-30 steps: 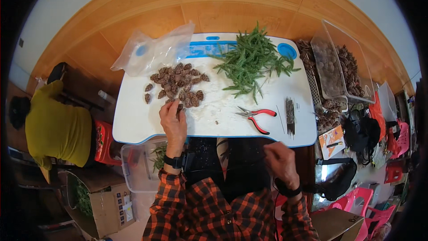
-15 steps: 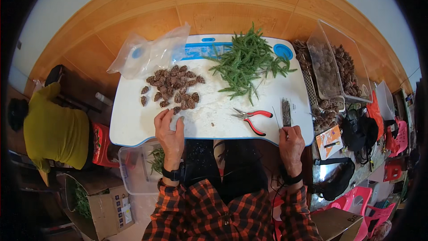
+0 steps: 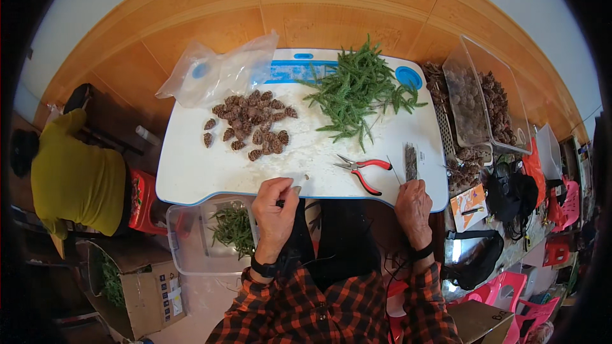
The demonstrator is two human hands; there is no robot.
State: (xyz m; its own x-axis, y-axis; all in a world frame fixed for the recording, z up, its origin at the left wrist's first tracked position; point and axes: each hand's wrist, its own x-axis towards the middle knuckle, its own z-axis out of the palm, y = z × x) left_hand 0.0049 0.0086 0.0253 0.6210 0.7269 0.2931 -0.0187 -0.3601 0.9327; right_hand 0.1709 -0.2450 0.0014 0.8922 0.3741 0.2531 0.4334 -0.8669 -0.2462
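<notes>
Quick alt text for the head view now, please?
A person's right hand is at dark wires on a white table; the left hand is curled at its near edge, contents unclear. Beyond are red-handled pliers, cones at left and green sprigs to their right.

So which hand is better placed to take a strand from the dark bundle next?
Probably the right hand: its fingertips are at the near end of the dark bundle. The left hand is farther off, with the red-handled pliers lying between it and the bundle.
</notes>
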